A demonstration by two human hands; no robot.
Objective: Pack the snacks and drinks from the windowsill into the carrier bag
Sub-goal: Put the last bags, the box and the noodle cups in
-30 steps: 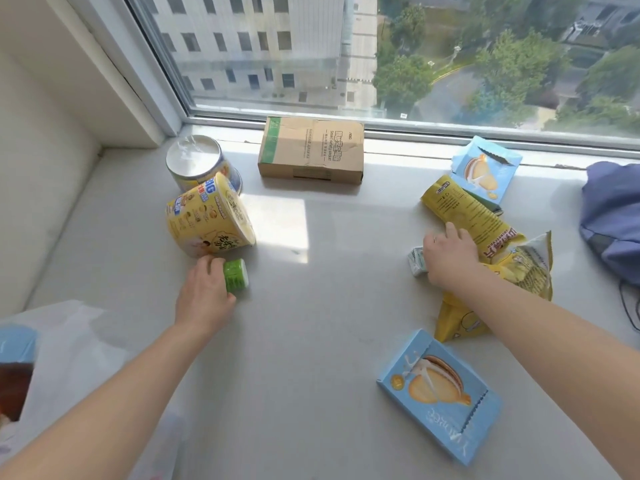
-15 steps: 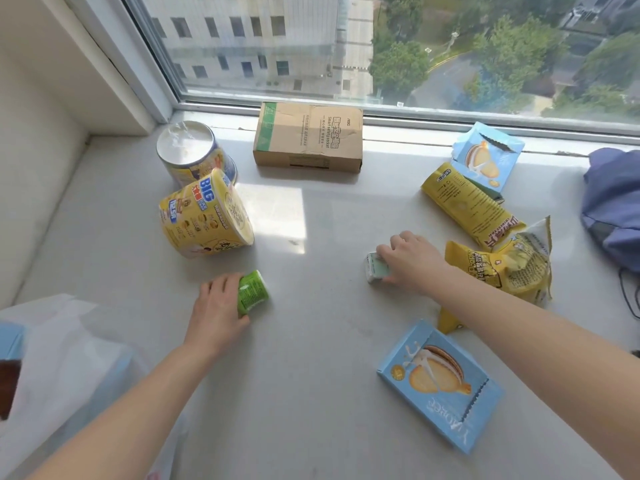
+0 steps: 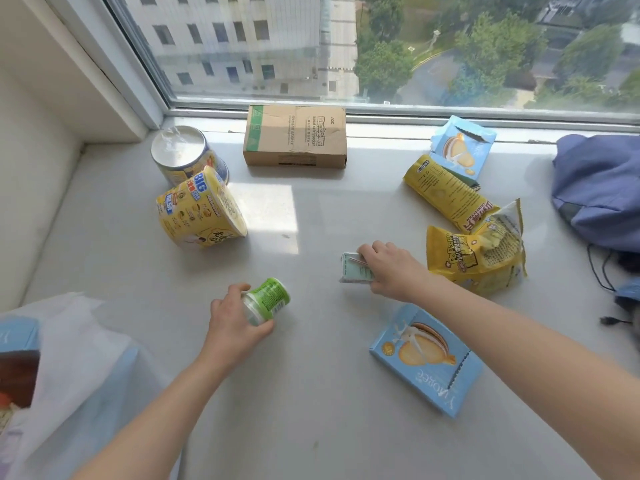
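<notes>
Both my hands have drawn back toward me since a second ago. My left hand [image 3: 235, 320] has brought the little green bottle [image 3: 268, 299] away from the yellow noodle cup [image 3: 201, 213], which lies tipped on its side well behind it now. My fingers curl round the bottle, which is tilted sideways; I cannot tell whether it touches the windowsill [image 3: 311, 410]. My right hand [image 3: 391, 268] has slid the small pale carton [image 3: 355, 270] leftward, clear of the yellow packets, and grips it from above with fingers bent over its top edge. The carton rests on the sill near the middle. Just right of that hand sits the crumpled yellow snack bag [image 3: 474, 258], with a long yellow packet [image 3: 446, 192] and a torn blue packet [image 3: 462, 147] behind it. A blue biscuit box [image 3: 426, 358] lies flat under my right forearm. Against the window stands a cardboard box [image 3: 296, 136], and a second cup [image 3: 183, 154] is just behind the tipped one. The white carrier bag [image 3: 79, 358] lies at my lower left, with something blue already inside.
</notes>
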